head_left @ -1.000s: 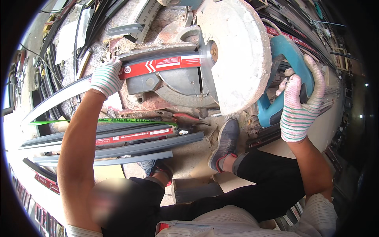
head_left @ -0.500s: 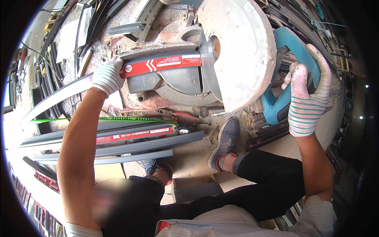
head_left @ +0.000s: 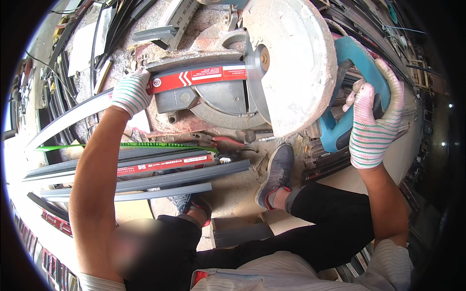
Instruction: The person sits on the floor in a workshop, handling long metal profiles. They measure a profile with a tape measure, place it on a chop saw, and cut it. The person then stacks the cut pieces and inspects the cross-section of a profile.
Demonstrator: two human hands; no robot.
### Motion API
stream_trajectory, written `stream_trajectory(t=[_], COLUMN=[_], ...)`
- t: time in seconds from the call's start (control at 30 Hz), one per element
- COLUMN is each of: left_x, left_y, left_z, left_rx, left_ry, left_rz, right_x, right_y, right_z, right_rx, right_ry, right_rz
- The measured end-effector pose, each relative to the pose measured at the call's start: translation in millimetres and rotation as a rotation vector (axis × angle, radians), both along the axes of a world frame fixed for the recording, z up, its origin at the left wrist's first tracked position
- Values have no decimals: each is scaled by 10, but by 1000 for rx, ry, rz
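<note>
A mitre saw with a dusty white blade guard (head_left: 296, 58) and a teal handle (head_left: 359, 63) stands in front of me. My right hand (head_left: 371, 121), in a striped knit glove, grips the teal handle. My left hand (head_left: 130, 92), gloved the same way, presses a long grey metal profile (head_left: 73, 119) against the saw's base beside a red-striped profile piece (head_left: 204, 76). The round saw table (head_left: 223, 104) lies under the blade.
Several long grey and red-striped profiles (head_left: 145, 174) lie stacked at the left near my knees. A green strip (head_left: 121, 144) runs along them. My grey shoe (head_left: 276, 172) rests below the saw. More dark profiles (head_left: 111, 24) lie at the far left.
My right hand has closed around the teal handle and the saw head has swung further up and right. My left hand stays on the profile.
</note>
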State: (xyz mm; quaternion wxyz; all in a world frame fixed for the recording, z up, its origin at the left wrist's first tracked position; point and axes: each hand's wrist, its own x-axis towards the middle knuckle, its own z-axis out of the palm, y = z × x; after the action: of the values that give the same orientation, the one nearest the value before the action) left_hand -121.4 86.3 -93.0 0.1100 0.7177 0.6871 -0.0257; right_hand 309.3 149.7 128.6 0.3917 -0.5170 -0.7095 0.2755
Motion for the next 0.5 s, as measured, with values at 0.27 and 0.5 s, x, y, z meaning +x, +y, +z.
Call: stream_trajectory(t=[0.27, 0.5], left_x=[-22, -13], left_y=[-11, -10], left_z=[-23, -26], left_rx=[9, 31], left_ry=[-10, -3], left_rz=[-5, -19], right_x=[27, 47], right_y=[-26, -45], right_z=[-48, -89], right_rx=[18, 31], right_ry=[31, 33], right_rz=[4, 10])
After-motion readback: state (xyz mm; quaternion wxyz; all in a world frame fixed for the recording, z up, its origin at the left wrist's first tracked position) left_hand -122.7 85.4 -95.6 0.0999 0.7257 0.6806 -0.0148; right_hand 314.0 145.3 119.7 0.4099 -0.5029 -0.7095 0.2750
